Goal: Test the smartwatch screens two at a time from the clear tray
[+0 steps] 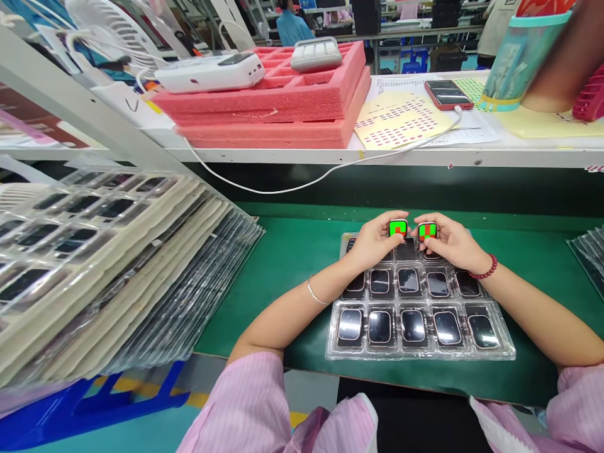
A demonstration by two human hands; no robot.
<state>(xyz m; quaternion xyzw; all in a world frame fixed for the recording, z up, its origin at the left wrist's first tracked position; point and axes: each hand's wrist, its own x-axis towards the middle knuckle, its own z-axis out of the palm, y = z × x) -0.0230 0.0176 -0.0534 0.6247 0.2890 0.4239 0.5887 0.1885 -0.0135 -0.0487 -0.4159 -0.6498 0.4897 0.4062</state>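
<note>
My left hand (376,237) is closed around a smartwatch (397,227) whose lit screen is green with a red patch; the thumb lies on the screen's lower edge. A second smartwatch (427,231), showing green and red blocks, is gripped by my right hand (453,241), its thumb likewise on the lower screen. Both watches are held side by side, slightly apart, over the far row of a clear plastic tray (333,346). Rows of dark-screened watches (379,327) sit in the tray's compartments. My hands partly hide the far row.
To the left rises a tall, leaning stack of filled trays (141,277). A shelf edge (302,157) runs across the front, with pink foam trays (264,113), a phone (448,94) on a white cable, and a teal cup (523,60). More trays (589,255) stand at right.
</note>
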